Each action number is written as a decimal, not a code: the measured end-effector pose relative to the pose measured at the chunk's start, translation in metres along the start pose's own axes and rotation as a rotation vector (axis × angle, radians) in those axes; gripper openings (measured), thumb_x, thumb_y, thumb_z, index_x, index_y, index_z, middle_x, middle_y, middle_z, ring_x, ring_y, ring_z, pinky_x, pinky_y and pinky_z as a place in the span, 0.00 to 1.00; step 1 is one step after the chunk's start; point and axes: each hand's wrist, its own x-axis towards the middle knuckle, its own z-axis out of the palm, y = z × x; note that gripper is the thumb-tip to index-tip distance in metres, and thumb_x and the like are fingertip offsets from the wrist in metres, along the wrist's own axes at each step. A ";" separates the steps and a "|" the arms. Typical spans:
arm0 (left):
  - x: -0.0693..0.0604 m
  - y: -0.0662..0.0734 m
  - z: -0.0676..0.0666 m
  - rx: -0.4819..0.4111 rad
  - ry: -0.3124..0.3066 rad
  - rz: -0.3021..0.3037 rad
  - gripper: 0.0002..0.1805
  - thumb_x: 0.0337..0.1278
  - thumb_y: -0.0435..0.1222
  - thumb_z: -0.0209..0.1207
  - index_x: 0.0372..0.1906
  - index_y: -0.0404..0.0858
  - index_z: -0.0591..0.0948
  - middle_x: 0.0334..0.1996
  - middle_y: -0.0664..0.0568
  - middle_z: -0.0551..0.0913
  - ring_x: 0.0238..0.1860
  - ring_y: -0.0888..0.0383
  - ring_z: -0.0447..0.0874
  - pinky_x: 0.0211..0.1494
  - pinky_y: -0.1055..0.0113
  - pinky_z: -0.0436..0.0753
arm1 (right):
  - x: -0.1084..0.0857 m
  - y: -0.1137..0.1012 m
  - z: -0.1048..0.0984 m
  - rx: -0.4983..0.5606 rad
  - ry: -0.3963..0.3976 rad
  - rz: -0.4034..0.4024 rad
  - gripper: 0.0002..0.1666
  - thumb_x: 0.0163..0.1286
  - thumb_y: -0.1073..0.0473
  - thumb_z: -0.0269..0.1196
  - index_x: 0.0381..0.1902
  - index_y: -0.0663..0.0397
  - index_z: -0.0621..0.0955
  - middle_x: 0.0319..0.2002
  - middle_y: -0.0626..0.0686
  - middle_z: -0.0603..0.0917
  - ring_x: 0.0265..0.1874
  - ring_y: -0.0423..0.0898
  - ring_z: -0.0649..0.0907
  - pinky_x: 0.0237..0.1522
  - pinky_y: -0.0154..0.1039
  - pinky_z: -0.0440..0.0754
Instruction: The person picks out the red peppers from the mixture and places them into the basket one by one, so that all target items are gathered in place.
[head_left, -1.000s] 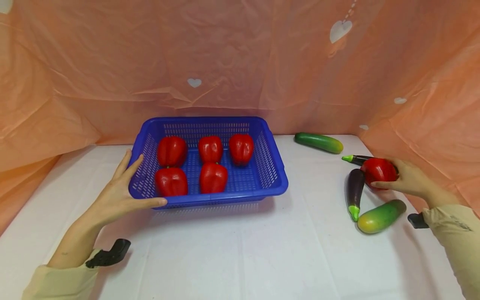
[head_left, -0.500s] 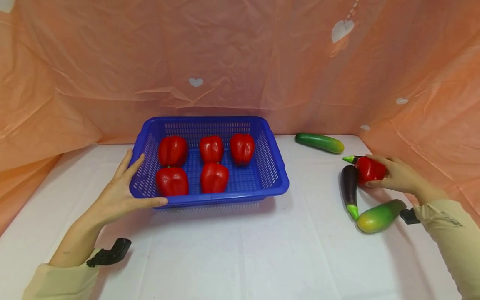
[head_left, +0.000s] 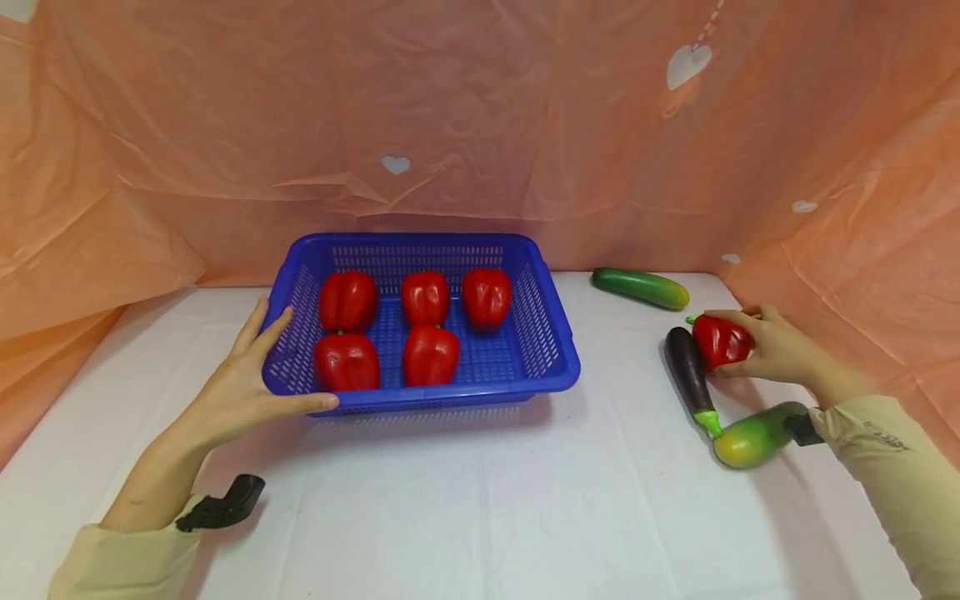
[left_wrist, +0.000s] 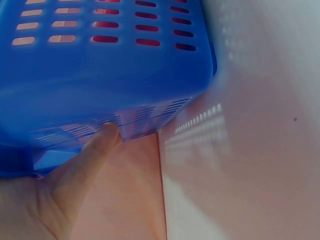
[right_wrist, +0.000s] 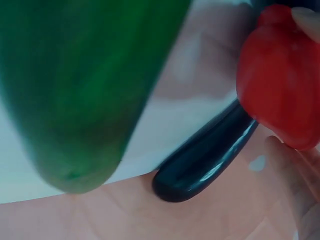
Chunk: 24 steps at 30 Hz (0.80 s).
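At the right, my right hand (head_left: pixel 780 350) holds a red bell pepper (head_left: pixel 720 342) between thumb and fingers. Against its left side lies a dark eggplant (head_left: pixel 686 367) with a green stem. Behind the pepper, another eggplant (right_wrist: pixel 205 155) shows in the right wrist view; from the head only its green tip is visible. My left hand (head_left: pixel 232 400) rests with spread, fairly straight fingers at the near left corner of a blue basket (head_left: pixel 465 392). Inside the basket sit several red bell peppers (head_left: pixel 426 297). In the left wrist view, a digit touches the basket's outer wall (left_wrist: pixel 100 85).
A green squash with a yellow end (head_left: pixel 753 437) lies in front of the held pepper, under the right wrist. Farther back is a green cucumber-like vegetable (head_left: pixel 641 287). Orange sheeting (head_left: pixel 465 108) encloses the white table (head_left: pixel 480 500) at the back and sides.
My right hand has moved left with the bell pepper, and the near eggplant has shifted left and tilted. The left hand and basket have stayed in place.
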 end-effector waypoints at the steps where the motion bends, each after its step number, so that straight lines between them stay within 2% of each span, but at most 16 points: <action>1: 0.000 0.000 0.000 0.000 0.000 0.000 0.68 0.38 0.54 0.73 0.77 0.42 0.39 0.76 0.44 0.25 0.70 0.23 0.41 0.59 0.24 0.56 | 0.001 -0.002 0.000 -0.012 0.009 -0.012 0.45 0.45 0.58 0.76 0.62 0.57 0.72 0.49 0.71 0.66 0.46 0.69 0.71 0.39 0.62 0.81; 9: -0.001 0.001 0.000 -0.005 0.004 0.002 0.68 0.37 0.54 0.73 0.77 0.41 0.40 0.76 0.43 0.25 0.70 0.23 0.41 0.59 0.24 0.56 | 0.008 -0.019 0.002 -0.034 0.066 -0.107 0.44 0.43 0.61 0.77 0.61 0.56 0.73 0.51 0.70 0.66 0.46 0.68 0.73 0.39 0.62 0.82; 16: -0.001 0.001 0.000 -0.007 0.003 0.002 0.68 0.37 0.54 0.73 0.77 0.42 0.40 0.76 0.44 0.25 0.70 0.23 0.41 0.59 0.24 0.56 | 0.011 -0.033 0.000 -0.016 0.059 -0.122 0.45 0.44 0.63 0.77 0.62 0.56 0.72 0.54 0.69 0.64 0.47 0.68 0.73 0.38 0.61 0.83; 24: -0.001 0.001 0.000 -0.009 0.007 0.005 0.68 0.37 0.54 0.73 0.77 0.41 0.40 0.76 0.43 0.25 0.70 0.23 0.41 0.59 0.24 0.56 | 0.020 -0.052 -0.001 -0.008 0.104 -0.207 0.48 0.42 0.64 0.78 0.63 0.53 0.72 0.55 0.66 0.66 0.48 0.63 0.75 0.36 0.57 0.85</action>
